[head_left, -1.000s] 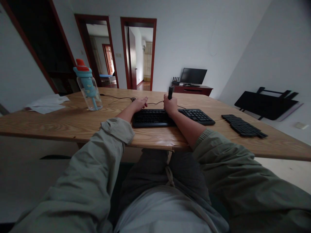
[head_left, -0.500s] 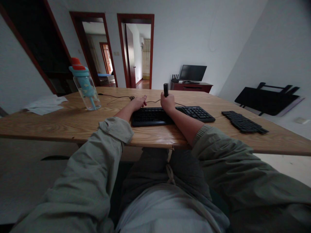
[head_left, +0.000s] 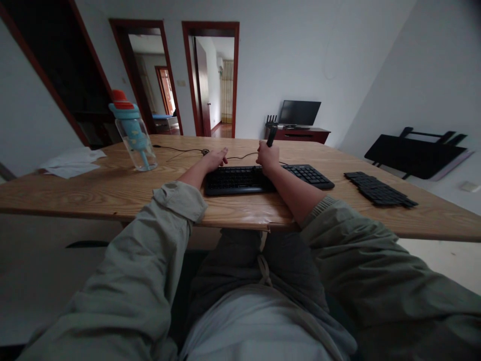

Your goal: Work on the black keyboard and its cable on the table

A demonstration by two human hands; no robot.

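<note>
Up front, right hand (head_left: 268, 157) gripping dark tool (head_left: 271, 136), left hand (head_left: 215, 159) on keyboard (head_left: 240, 179)

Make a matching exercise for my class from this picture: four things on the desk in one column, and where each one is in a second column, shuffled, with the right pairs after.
Things
1. water bottle
2. keyboard
3. dark stick-shaped tool
4. white papers

Places
A. gripped in the right hand, pointing up
B. far left end of the table
C. flat on the table, under both hands, the left hand at its rear left edge
D. standing upright, left of the keyboard

Pairs: 1-D, 2-C, 3-A, 4-B
</note>
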